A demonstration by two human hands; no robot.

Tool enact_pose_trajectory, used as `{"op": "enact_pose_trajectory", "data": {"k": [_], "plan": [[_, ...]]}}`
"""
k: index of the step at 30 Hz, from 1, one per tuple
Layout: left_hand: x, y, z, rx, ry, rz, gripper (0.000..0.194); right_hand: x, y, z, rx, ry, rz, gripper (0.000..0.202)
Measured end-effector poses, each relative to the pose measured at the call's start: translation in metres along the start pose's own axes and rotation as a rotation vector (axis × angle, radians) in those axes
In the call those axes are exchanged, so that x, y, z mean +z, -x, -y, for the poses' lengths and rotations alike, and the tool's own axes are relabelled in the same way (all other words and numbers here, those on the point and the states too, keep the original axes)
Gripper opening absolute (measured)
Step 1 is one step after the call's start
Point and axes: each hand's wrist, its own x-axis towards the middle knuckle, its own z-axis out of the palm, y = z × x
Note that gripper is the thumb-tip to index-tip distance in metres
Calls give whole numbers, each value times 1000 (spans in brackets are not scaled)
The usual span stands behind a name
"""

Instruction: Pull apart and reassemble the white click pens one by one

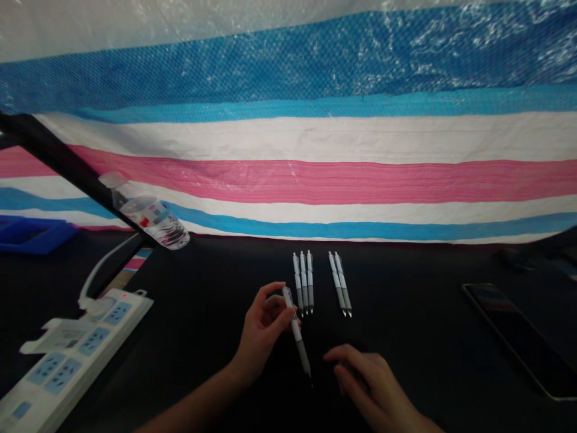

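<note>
My left hand (265,322) grips a white and grey click pen (299,340) by its upper half, the index finger at the clicker end and the thumb along the barrel. The pen's tip points down toward me, with the thin point showing. Just right of it, my right hand (367,376) hovers with its fingers apart and loosely bent, holding nothing; part of its fingers is in shadow. Beyond the hands, three similar pens (303,282) lie side by side, and two more pens (340,282) lie to their right, all tips toward me.
A white power strip (85,349) with a plug and lit red light lies at the left. Behind it are a water bottle (155,219) and a blue tray (36,233). A phone (518,337) lies on the black table (202,288) at right. A striped sheet (342,180) hangs behind.
</note>
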Motion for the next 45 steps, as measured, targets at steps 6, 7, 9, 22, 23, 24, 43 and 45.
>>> {"op": "enact_pose_trajectory", "data": {"k": [6,7,9,22,23,24,43,45], "plan": [[1,0,-1,2,17,-37,55,1,-1,-2,-1,3,11,27],[1,-1,-1,4,16,-33,52,1,-2,-2,0,3,13,27],[0,-1,-1,3,20,-21,49,1,-2,-3,-2,0,16,28],[0,-8,-7,5,-22,3,49,3,-2,-8,-42,1,-49,27],[-1,-10,-9,8,-56,8,49,3,-2,-8,-46,-4,-55,28],[-1,-14,-12,15,-95,16,49,3,-2,-9,-49,-8,-60,28],[-11,-79,-17,183,-563,-5,47,-20,-20,-40,-342,671,-168,55],[-12,-66,-18,153,-570,24,49,-16,-23,-44,-406,819,-160,58]]}}
